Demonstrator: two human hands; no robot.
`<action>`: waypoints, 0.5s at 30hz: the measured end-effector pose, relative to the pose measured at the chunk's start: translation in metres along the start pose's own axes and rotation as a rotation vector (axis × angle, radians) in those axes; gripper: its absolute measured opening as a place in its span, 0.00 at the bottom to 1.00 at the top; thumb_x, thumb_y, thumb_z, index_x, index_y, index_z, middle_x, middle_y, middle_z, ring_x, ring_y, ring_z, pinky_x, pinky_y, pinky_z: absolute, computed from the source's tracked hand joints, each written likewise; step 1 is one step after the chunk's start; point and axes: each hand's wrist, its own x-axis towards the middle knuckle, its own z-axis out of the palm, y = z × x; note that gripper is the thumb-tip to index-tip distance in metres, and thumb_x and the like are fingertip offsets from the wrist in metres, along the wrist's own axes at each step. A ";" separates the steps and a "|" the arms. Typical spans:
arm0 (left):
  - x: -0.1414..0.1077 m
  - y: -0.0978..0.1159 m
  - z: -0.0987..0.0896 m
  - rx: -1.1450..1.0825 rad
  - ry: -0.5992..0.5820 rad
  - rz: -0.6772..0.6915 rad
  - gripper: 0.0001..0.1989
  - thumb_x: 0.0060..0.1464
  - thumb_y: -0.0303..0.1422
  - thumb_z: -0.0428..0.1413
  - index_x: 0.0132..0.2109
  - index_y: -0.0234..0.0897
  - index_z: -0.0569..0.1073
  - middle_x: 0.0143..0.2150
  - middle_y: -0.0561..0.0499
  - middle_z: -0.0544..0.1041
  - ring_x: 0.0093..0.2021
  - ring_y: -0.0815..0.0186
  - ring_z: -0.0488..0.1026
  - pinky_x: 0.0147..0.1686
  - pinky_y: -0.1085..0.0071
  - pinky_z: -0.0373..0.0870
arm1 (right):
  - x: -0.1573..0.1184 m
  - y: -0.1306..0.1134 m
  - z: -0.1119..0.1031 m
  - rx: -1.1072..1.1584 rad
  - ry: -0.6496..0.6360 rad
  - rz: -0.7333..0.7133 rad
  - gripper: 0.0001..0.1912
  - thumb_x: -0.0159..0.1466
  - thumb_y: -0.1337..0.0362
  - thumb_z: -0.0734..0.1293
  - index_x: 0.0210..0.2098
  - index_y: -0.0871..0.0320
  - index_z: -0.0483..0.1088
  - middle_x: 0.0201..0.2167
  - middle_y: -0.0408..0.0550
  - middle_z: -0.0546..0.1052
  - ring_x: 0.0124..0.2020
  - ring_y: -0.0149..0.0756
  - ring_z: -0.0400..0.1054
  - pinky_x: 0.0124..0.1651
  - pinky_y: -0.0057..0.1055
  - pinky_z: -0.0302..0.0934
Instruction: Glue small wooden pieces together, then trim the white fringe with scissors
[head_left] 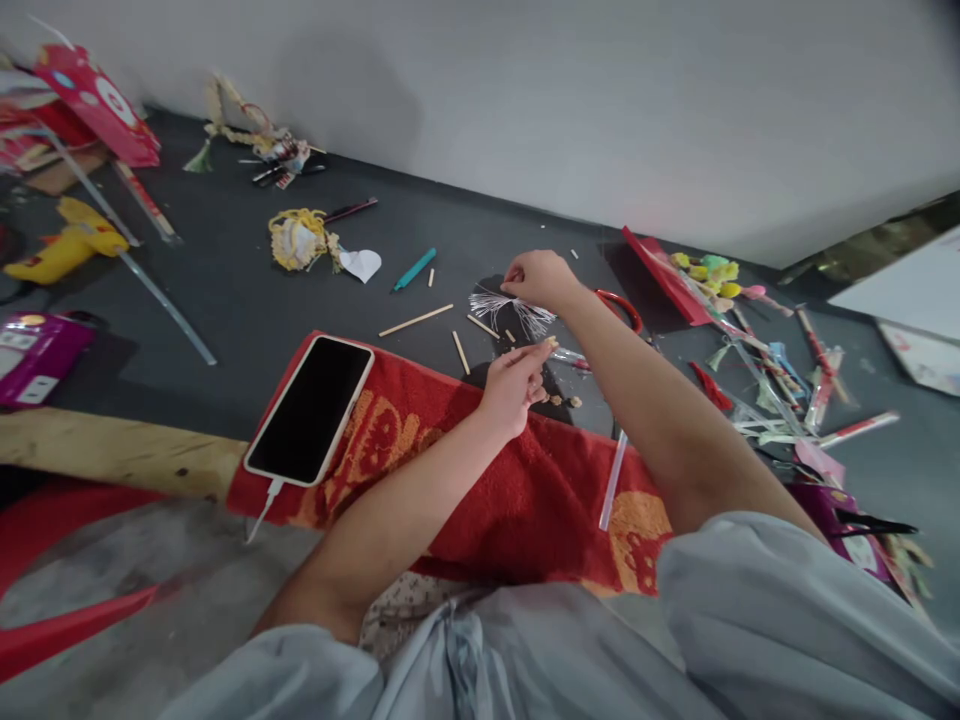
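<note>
My left hand (516, 388) is above the red towel (480, 490), its fingers pressed together on a small pale piece (552, 343) at the tips. My right hand (538, 277) reaches farther out with its fingers pinched, right at a fanned bundle of white strands (532, 318). Whether a strand is between those fingers I cannot make out. Short wooden sticks (460, 352) lie left of the bundle. Scissors with red handles (622, 308) are partly hidden behind my right forearm. Small brown beads (566, 401) rest by the towel's edge.
A phone (311, 410) on a charging cable lies on the towel's left. A teal pen (414, 270), a white paper heart (361, 264) and a yellow glue gun (67, 248) are to the left. Clutter with glue sticks and a red sheet (667, 275) covers the right side.
</note>
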 end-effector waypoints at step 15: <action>-0.002 0.003 0.001 0.053 -0.027 0.026 0.08 0.56 0.29 0.58 0.30 0.31 0.72 0.16 0.63 0.55 0.14 0.82 0.48 0.15 0.80 0.43 | -0.077 0.015 -0.019 0.707 0.320 -0.006 0.04 0.52 0.65 0.70 0.28 0.58 0.74 0.25 0.46 0.76 0.28 0.35 0.69 0.35 0.34 0.65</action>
